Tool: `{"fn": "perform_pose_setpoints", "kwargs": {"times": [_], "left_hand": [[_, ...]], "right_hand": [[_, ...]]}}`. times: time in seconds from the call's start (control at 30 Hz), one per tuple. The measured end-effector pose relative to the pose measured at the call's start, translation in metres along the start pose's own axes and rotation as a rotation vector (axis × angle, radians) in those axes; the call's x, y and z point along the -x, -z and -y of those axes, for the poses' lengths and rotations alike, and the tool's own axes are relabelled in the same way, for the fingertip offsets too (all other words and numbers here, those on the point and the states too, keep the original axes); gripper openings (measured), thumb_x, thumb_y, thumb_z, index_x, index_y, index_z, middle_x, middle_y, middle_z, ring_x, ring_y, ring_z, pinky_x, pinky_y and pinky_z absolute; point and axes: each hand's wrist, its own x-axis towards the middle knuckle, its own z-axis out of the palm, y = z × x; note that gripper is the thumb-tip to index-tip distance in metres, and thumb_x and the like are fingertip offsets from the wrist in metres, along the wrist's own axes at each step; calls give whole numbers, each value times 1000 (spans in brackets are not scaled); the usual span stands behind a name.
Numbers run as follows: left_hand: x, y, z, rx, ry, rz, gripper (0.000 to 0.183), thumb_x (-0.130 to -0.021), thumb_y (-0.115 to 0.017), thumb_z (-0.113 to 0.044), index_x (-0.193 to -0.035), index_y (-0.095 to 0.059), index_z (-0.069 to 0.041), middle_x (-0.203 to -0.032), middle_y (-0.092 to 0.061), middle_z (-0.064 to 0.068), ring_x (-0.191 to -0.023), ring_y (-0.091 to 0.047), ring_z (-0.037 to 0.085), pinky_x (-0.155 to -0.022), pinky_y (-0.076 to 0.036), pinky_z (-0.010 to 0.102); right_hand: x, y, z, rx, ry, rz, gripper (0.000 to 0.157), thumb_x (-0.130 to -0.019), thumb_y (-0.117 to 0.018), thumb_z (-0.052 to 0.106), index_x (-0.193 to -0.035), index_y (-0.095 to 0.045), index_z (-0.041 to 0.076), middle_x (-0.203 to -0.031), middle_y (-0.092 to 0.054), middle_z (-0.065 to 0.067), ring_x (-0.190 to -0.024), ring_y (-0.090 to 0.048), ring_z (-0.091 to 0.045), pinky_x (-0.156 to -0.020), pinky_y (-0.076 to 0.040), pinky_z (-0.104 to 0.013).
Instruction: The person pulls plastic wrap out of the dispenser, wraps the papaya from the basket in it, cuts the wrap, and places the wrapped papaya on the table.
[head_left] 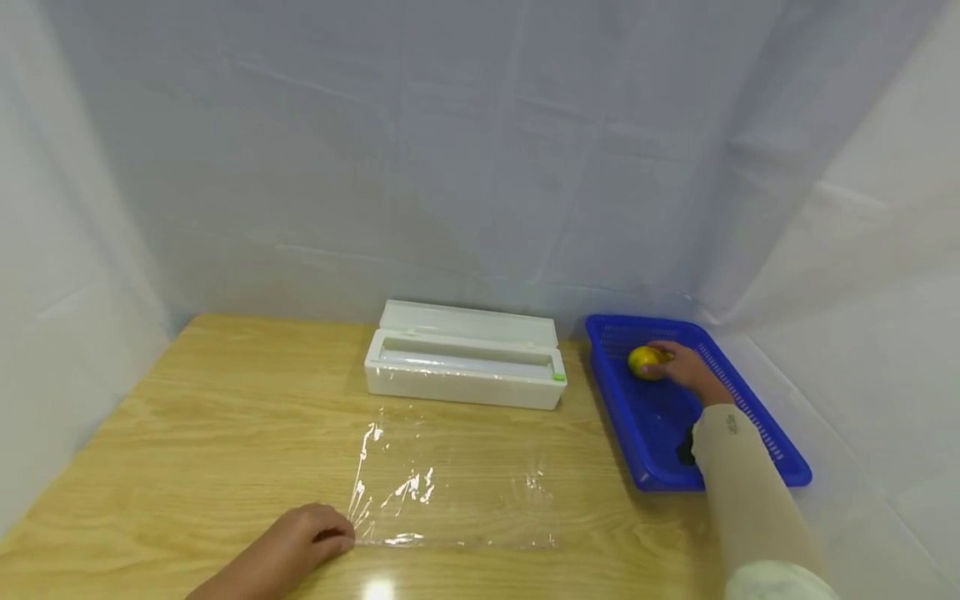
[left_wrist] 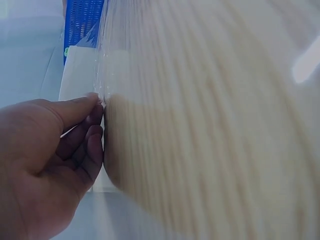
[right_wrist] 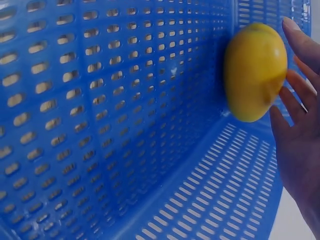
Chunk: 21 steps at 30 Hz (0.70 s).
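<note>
At the front of the table my left hand (head_left: 311,533) pinches a corner of clear plastic wrap (head_left: 450,492) between thumb and fingertips. The sheet stretches over the wood from a white wrap dispenser (head_left: 465,385), whose lid is raised and whose roll shows inside. In the left wrist view the thumb of the left hand (left_wrist: 55,145) presses the film's edge against the fingers. On the right, my right hand (head_left: 686,368) reaches into a blue basket (head_left: 633,450). Its spread, slightly bent fingers are beside a yellow, mango-like fruit (right_wrist: 255,72), close to or touching its side.
A dark green item (head_left: 686,447) lies in the basket, partly hidden by the right sleeve. A small green piece (head_left: 558,377) sits at the dispenser's right end. White sheeting (head_left: 465,167) hangs behind the wooden table (head_left: 187,433) and along both sides.
</note>
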Motion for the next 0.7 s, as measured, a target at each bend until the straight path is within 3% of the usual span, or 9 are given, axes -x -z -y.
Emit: {"fn": "perform_pose_setpoints", "kwargs": {"times": [0.2,0.37,0.57,0.7], "left_hand": [[0,1,-4,53,64,14,9,-94,-70,-22,-95,-75,-14,-91,-70,-10,-80,-57,-5,-70,-55,22],[0,3,-4,86,91,35,10,-94,-70,-20,-97,-74,-12,-93,-70,-6,-81,-56,-5,-69,-54,22],[2,4,1,112,92,53,11,-95,-69,-19,-98,-74,-9,-93,-70,-4,-81,-57,-5,-69,-54,22],[2,2,4,115,70,53,11,-95,-69,-19,-97,-74,-10,-92,-71,-6,-82,-57,-6,-68,-54,22]], "right_hand": [[0,0,-4,16,-27,-4,76,-93,-72,33,-151,-38,-4,-155,-33,-34,-141,-30,-53,-114,-25,-68],[-5,-4,-8,37,38,-16,73,-95,-69,29,-150,-37,-7,-154,-32,-35,-140,-30,-54,-113,-27,-69],[-9,-12,-11,95,94,-82,75,-90,-72,42,-145,-47,-3,-148,-32,-38,-139,-19,-60,-114,-13,-73],[-11,-17,-12,178,96,-135,70,-93,-70,41,-140,-51,-7,-142,-39,-38,-134,-27,-59,-111,-17,-71]]}}
